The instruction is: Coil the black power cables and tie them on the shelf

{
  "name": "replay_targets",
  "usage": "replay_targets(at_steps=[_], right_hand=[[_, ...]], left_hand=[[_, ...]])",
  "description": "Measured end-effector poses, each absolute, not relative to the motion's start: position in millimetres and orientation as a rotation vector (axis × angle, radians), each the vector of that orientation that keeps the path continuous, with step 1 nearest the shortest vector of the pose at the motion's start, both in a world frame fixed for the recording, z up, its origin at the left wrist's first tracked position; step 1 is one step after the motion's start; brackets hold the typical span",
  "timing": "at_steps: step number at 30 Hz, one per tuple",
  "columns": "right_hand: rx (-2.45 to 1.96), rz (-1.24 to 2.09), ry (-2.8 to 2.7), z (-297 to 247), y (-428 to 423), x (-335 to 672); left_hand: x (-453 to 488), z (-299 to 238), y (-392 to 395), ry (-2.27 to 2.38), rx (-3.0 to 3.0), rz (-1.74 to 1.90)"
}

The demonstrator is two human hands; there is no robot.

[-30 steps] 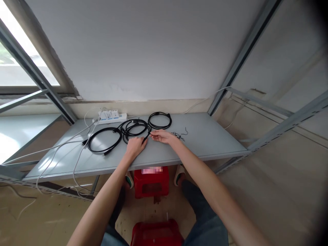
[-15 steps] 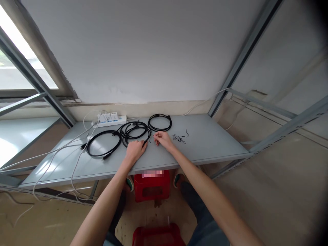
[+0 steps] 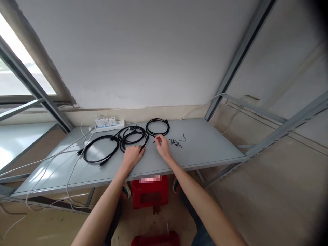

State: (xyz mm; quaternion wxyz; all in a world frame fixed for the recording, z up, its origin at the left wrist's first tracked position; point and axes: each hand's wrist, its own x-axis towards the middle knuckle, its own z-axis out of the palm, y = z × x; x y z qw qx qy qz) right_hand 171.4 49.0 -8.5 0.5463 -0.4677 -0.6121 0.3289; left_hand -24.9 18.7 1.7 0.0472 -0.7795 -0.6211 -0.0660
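My left hand (image 3: pixel 133 156) rests on the table with its fingers closed on the near right side of a coiled black cable (image 3: pixel 147 136). Just to the right, my right hand (image 3: pixel 162 146) is pinched, and a short bit of black twist tie (image 3: pixel 154 141) pokes out at its fingertips. Several loose black twist ties (image 3: pixel 176 143) lie in a small heap right of that hand. Another coiled black cable (image 3: pixel 169 129) sits behind my right hand. A third black coil (image 3: pixel 85 156), its plug ends showing, lies to the left.
A white power strip (image 3: pixel 116 125) with plugged-in adapters stands at the back left. White cords (image 3: pixel 74 166) trail from it over the grey table's (image 3: pixel 210 147) front edge. Metal posts (image 3: pixel 230 75) rise at the table's sides. A red stool (image 3: pixel 150 198) stands below.
My right hand has turned more upright, its fingertips raised and drawn slightly away from the cable coil. My left hand stays on the coil. The whole view has shifted slightly.
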Motion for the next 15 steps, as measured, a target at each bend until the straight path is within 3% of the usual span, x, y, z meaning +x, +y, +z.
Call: replay_targets(at_steps=[3,15], right_hand=[[-1.141,0.539,-1.456,-6,38,175],[-1.308,0.210,-1.433,15,25,310]], left_hand=[[-25,3,18,-1.901,-2.371,-0.199],[-24,5,17,-1.906,-2.376,-0.197]])
